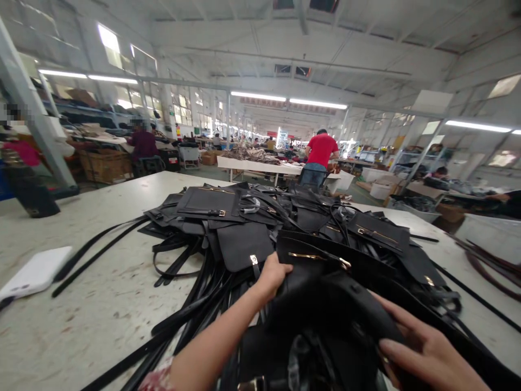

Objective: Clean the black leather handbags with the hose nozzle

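Close in front of me is a black leather bag piece (301, 277) with a gold zipper and a gold buckle. My left hand (273, 276) grips its left edge, thumb on top and fingers closed. At the lower right my right hand (419, 342) is closed around a thick folded black part (362, 304) of the same piece. Some of its fingers are hidden behind the leather. Just beyond lies a heap of black bag pieces (209, 203) with straps and gold fittings. One black flap (244, 247) with a gold clasp rests beside my left hand.
The pale worktable (101, 244) bears a white flat device (36, 271) at the left. Long black straps (134, 353) trail across it to the lower left. Brown straps (494, 266) hang at the right. A person in red (321, 152) stands at another table beyond.
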`<state>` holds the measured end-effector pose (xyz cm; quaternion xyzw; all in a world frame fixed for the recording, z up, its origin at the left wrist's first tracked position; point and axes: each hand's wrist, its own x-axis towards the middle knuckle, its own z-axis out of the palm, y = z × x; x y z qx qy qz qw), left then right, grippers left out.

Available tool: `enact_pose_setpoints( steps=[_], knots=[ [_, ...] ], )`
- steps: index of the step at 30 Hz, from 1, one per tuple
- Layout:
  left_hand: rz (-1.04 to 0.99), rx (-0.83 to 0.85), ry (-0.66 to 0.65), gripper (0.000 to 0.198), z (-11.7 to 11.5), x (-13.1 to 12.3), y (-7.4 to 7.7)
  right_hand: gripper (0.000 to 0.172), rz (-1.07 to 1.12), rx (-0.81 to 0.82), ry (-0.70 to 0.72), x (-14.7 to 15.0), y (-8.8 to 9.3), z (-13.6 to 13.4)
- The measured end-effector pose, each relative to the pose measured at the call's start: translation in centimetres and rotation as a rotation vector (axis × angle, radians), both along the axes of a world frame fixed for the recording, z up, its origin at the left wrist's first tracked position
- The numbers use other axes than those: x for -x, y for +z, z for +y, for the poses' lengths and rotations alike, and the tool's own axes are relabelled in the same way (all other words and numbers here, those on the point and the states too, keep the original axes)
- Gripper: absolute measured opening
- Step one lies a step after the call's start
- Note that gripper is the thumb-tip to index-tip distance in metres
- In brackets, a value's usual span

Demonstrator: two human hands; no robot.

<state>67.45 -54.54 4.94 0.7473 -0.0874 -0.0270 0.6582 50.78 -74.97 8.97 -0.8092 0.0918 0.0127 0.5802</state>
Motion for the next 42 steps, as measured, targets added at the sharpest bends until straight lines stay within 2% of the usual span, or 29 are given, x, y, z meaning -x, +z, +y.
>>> enact_pose_setpoints(
  steps=[1, 3, 5, 7, 9, 11, 13, 16, 20, 23, 28, 32, 35, 38, 42],
  knots=[
    [-0.021, -0.007, 0.024, 0.037, 0.9, -1.4, -1.0, 0.070, 0.026, -0.108, 0.128, -2.7, 1.0, 0.8],
    [-0.123, -0.048, 0.093, 0.052, 2.7, -3.0, -3.4, 0.071, -0.034, -0.211, 0.213, -8.6, 2.4, 3.0],
    [-0.288, -0.145, 0.146, 0.064, 4.2, -3.3, -6.2, 0.068, -0.071, -0.301, 0.300, -14.9, 2.7, 5.6],
    [-0.439, -0.271, 0.132, 0.066, 5.4, -2.9, -9.0, 0.062, -0.076, -0.335, 0.319, -20.6, 1.9, 8.0],
    [-0.486, -0.350, 0.084, 0.064, 6.3, -2.4, -11.1, 0.059, -0.055, -0.332, 0.339, -25.1, 0.3, 9.8],
    [-0.478, -0.372, 0.070, 0.060, 6.7, -2.3, -12.2, 0.059, -0.021, -0.322, 0.361, -28.0, -1.5, 10.9],
    [-0.464, -0.372, 0.094, 0.056, 6.8, -2.6, -12.5, 0.058, -0.004, -0.321, 0.374, -29.7, -3.0, 11.5],
    [-0.468, -0.384, 0.105, 0.054, 6.3, -3.1, -12.8, 0.058, -0.012, -0.333, 0.391, -31.2, -3.7, 12.3],
    [-0.504, -0.420, 0.063, 0.055, 5.9, -3.1, -13.4, 0.058, -0.057, -0.356, 0.413, -32.9, -2.8, 14.1],
    [-0.484, -0.387, 0.071, 0.050, 6.1, -2.8, -13.2, 0.053, -0.112, -0.384, 0.381, -33.5, -2.2, 14.7],
    [-0.428, -0.319, 0.102, 0.038, 6.6, -2.6, -11.9, 0.052, -0.119, -0.375, 0.309, -32.1, -3.1, 12.7],
    [-0.455, -0.214, 0.102, 0.031, 6.8, -2.8, -11.0, 0.054, -0.062, -0.342, 0.344, -30.4, -3.9, 12.2],
    [-0.440, -0.155, 0.132, 0.028, 7.0, -3.1, -10.8, 0.058, -0.052, -0.328, 0.399, -30.1, -3.3, 14.0],
    [-0.395, -0.148, 0.133, 0.029, 7.2, -3.2, -11.1, 0.061, -0.087, -0.332, 0.439, -30.2, -1.8, 16.7],
    [-0.375, -0.135, 0.106, 0.029, 7.3, -3.3, -11.6, 0.061, -0.134, -0.335, 0.436, -30.1, -0.3, 19.0]
  ],
)
